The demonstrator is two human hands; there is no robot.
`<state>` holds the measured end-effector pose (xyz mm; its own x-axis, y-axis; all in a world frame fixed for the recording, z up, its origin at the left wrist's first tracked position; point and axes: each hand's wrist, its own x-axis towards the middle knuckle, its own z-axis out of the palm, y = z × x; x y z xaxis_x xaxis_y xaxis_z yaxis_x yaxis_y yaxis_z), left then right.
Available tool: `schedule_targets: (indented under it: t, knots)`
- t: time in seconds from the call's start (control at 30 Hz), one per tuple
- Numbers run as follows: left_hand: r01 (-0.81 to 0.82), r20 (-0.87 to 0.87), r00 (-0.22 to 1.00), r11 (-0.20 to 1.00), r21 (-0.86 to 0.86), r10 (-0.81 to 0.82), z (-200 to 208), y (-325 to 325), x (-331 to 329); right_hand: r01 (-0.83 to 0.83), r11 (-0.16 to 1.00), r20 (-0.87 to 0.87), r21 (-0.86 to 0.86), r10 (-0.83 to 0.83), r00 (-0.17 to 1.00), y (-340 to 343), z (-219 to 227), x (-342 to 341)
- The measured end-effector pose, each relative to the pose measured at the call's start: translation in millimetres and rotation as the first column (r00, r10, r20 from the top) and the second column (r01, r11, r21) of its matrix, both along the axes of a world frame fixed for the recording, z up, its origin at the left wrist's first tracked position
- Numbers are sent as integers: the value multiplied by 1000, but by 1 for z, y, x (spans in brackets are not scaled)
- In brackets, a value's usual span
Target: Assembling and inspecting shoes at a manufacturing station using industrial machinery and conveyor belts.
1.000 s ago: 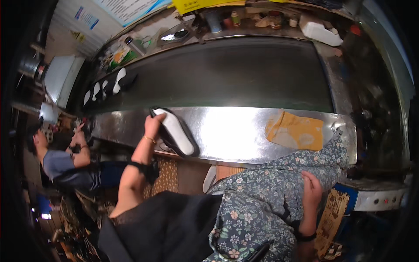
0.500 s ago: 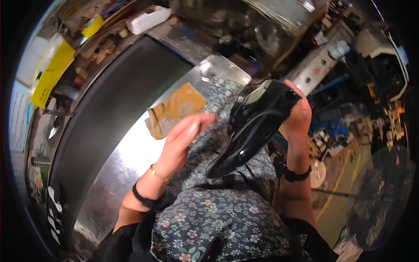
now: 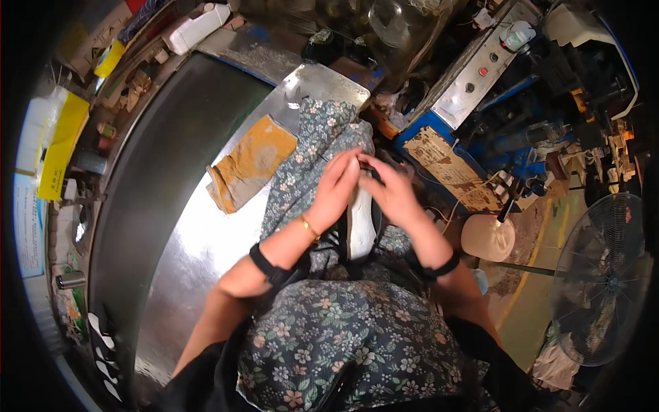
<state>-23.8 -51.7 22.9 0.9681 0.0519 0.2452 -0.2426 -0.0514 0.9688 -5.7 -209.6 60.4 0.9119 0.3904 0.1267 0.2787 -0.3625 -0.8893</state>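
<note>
A shoe with black sides now lies low over my lap, its long pale bottom (image 3: pixel 360 230) facing up. Both hands meet at its far end. My left hand (image 3: pixel 334 185) has its fingers closed and pressed together there. The fingers of my right hand (image 3: pixel 392 191) curl in from the other side, tips close to the left ones. The hands hide that end of the shoe, so the exact grip is partly covered. To the left, a folded tan cloth (image 3: pixel 257 161) with grey stains lies on the metal tabletop (image 3: pixel 185 275).
A dark curved belt (image 3: pixel 165 137) runs along the left. Floral cloth (image 3: pixel 295 165) covers part of the tabletop. On the right stand a blue machine with a button panel (image 3: pixel 470 86), a pale round container (image 3: pixel 487 237) and a large fan (image 3: pixel 607 281). A white jug (image 3: pixel 199 29) sits far left.
The shoe has come down toward my lap and turned so its pale bottom shows. My right hand has moved inward, and my left hand has joined it at the shoe's far end.
</note>
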Motion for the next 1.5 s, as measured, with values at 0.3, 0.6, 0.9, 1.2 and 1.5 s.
schedule_targets:
  t: [0.3, 0.6, 0.9, 1.2, 1.5]
  knots:
    - [293, -427, 784, 875, -385, -450, 14, 47, 13, 113, 970, -184, 217, -73, 980, 5, -33, 7]
    - [-268, -723, 576, 748, -608, -382, -2, 32, 16, -108, 980, 237, -170, 147, 960, 37, -6, 33]
    - [162, -218, 968, 972, 168, -123, -2, 43, 6, 148, 957, -451, 248, -21, 892, -11, -55, -39]
    - [260, -449, 874, 960, 108, -186, -20, 45, 8, 321, 938, -850, 127, -64, 523, 16, -80, -41]
    - [289, -601, 722, 938, -190, -344, -11, 46, 34, 204, 713, 302, -671, 12, 953, 31, -43, -26]
